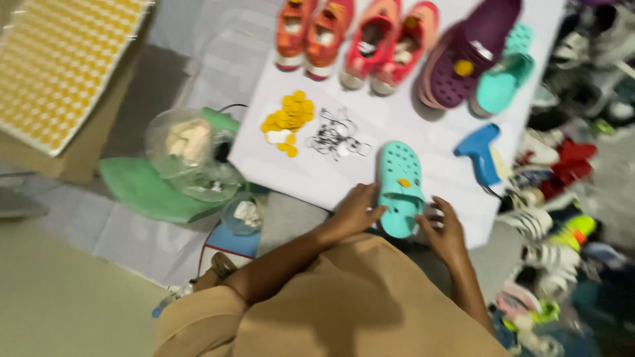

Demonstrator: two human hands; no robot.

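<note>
White sheeting (423, 142) spread on the floor carries rows of shoes whose tops run out of frame, and motion blur smears everything. Near its front edge a turquoise clog (400, 188) lies between the left hand (354, 211), fingers loosely spread against its side, and the open right hand (443, 228) just beside its heel. Blurred yellow discs (289, 119) and a dark tangle (338, 137) lie nearby, hard to identify.
</note>
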